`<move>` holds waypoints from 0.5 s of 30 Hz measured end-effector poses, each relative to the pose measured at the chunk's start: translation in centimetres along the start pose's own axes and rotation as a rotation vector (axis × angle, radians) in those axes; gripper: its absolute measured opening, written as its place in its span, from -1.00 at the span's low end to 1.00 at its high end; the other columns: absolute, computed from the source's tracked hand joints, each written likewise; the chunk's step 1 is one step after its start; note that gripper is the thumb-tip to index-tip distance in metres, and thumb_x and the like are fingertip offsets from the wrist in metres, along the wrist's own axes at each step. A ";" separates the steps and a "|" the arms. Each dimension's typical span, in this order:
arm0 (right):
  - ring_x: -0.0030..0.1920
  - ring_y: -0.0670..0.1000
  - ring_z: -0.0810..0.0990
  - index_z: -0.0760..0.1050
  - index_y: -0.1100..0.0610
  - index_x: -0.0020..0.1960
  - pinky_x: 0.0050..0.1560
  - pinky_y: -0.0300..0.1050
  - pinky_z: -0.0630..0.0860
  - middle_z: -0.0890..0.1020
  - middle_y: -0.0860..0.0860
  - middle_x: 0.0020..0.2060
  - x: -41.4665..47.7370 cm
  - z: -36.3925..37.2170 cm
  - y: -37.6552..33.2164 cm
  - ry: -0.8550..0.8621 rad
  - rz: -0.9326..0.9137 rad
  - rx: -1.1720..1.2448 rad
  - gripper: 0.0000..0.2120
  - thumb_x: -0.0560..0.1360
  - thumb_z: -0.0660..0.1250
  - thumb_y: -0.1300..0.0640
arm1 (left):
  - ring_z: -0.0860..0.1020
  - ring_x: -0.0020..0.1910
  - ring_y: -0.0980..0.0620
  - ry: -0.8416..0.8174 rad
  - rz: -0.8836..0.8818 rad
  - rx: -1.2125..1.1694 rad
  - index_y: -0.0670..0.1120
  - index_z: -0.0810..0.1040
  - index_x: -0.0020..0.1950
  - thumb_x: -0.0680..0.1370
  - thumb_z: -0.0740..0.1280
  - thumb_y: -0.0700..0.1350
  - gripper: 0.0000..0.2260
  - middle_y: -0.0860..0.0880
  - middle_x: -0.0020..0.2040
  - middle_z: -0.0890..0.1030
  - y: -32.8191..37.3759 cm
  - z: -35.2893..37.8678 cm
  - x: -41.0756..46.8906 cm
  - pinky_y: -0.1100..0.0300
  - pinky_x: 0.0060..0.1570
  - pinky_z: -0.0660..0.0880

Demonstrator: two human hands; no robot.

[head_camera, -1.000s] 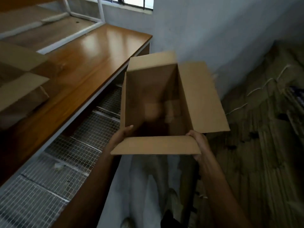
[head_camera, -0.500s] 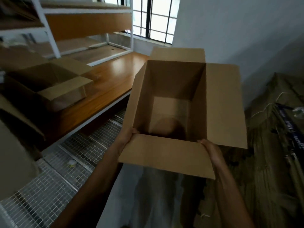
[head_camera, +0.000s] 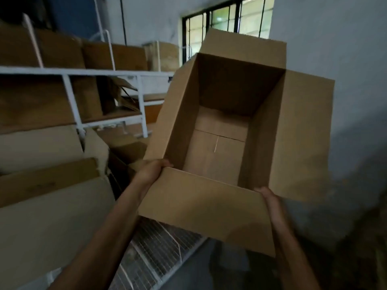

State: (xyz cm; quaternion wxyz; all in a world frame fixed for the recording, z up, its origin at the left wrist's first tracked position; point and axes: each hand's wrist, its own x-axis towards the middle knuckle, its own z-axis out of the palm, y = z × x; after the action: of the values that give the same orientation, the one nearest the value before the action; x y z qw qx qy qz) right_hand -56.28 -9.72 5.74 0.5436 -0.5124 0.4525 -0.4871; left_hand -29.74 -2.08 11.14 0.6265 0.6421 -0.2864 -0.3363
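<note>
Low in the frame, a wire grating (head_camera: 159, 258) lies under the arms. Above it the left hand (head_camera: 154, 170) pinches the box (head_camera: 215, 155) at its near left corner, fingers curled at the rim. The right hand (head_camera: 270, 197) sits at the near right corner, fingers hidden by the flap — gripping or only pressing, I cannot tell. The box hangs mid-frame in the air, open and empty. Held at one end only, it could dip away and slip. Its spread right flap (head_camera: 301, 139) may scrape the wall (head_camera: 345, 59), and the far flap (head_camera: 243, 47) could catch the rack (head_camera: 71, 97) at upper left — cartons (head_camera: 41, 147) crowd there.
</note>
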 end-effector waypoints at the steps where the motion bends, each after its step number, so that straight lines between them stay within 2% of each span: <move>1: -0.27 0.05 0.50 0.51 0.12 -0.29 -0.35 -0.28 0.42 0.55 0.07 -0.36 -0.3 1.2 -1.3 -0.004 -0.006 0.006 -0.74 0.57 0.27 0.10 | 0.56 -0.26 -0.10 0.057 0.047 0.008 -0.16 0.58 -0.21 0.44 0.43 -0.23 -0.94 -0.16 -0.22 0.58 1.2 -1.5 -0.1 0.14 -0.28 0.49; 3: -0.38 -0.03 0.46 0.47 0.14 -0.31 -0.54 -0.33 0.33 0.50 0.07 -0.40 -0.5 3.7 -3.6 -0.022 -0.063 -0.003 -0.73 0.57 0.26 0.14 | 0.55 -0.28 -0.06 0.142 0.124 0.001 -0.18 0.57 -0.17 0.50 0.40 -0.25 -0.94 -0.15 -0.20 0.59 3.8 -4.0 -0.9 0.22 -0.39 0.49; 5: -0.44 -0.04 0.44 0.49 0.18 -0.28 -0.60 -0.33 0.30 0.51 0.12 -0.37 -1.6 6.6 -6.1 -0.060 -0.114 0.036 -0.75 0.56 0.27 0.15 | 0.56 -0.26 -0.04 0.195 0.194 0.058 -0.19 0.59 -0.08 0.51 0.39 -0.19 -0.94 -0.11 -0.18 0.61 6.0 -7.5 -1.6 0.25 -0.39 0.50; 7: -0.43 -0.03 0.45 0.47 0.19 -0.29 -0.62 -0.35 0.28 0.51 0.11 -0.36 -2.9 9.8 -8.4 -0.127 -0.144 0.050 -0.73 0.57 0.27 0.15 | 0.60 -0.18 -0.07 0.226 0.228 0.075 -0.21 0.61 0.08 0.42 0.43 -0.07 -0.69 -0.12 -0.10 0.64 8.3 -11.6 -2.5 0.13 -0.23 0.55; 9: -0.55 -0.14 0.45 0.43 0.20 -0.30 -0.63 -0.36 0.26 0.47 0.08 -0.40 -4.1 13.3 -10.4 -0.173 -0.181 0.061 -0.71 0.59 0.25 0.17 | 0.64 -0.09 -0.13 0.276 0.240 0.098 -0.19 0.63 0.10 0.25 0.45 0.03 -0.51 -0.17 0.01 0.68 10.0 -15.8 -3.4 -0.07 -0.06 0.58; 11: -0.66 -0.18 0.38 0.44 0.21 -0.28 -0.64 -0.34 0.27 0.47 0.07 -0.45 -5.3 17.0 -11.3 -0.254 -0.186 0.086 -0.73 0.58 0.26 0.15 | 0.62 -0.12 -0.09 0.316 0.266 0.086 -0.18 0.63 0.08 0.37 0.43 -0.03 -0.65 -0.15 -0.01 0.66 11.1 -19.4 -4.8 0.01 -0.16 0.55; 13: -0.65 -0.15 0.39 0.44 0.17 -0.32 -0.65 -0.34 0.23 0.48 0.00 -0.55 -6.2 20.6 -11.8 -0.327 -0.191 0.117 -0.71 0.57 0.27 0.14 | 0.58 -0.17 -0.01 0.401 0.307 0.107 -0.16 0.61 0.07 0.50 0.37 -0.11 -0.80 -0.08 -0.08 0.62 11.7 -23.0 -5.5 0.14 -0.28 0.46; 15: -0.63 -0.14 0.41 0.44 0.16 -0.36 -0.64 -0.34 0.22 0.46 -0.04 -0.59 -7.0 24.1 -12.2 -0.393 -0.180 0.147 -0.69 0.56 0.28 0.14 | 0.59 -0.14 -0.03 0.469 0.329 0.082 -0.14 0.59 0.09 0.47 0.39 -0.09 -0.77 -0.09 -0.05 0.62 12.0 -26.5 -6.4 0.15 -0.26 0.45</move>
State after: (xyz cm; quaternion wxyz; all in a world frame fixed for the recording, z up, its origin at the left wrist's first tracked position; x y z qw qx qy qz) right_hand -34.01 0.01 19.42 0.6115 -0.5948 0.2539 -0.4559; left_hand -12.08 18.55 23.31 0.6953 0.6721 -0.2475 -0.0605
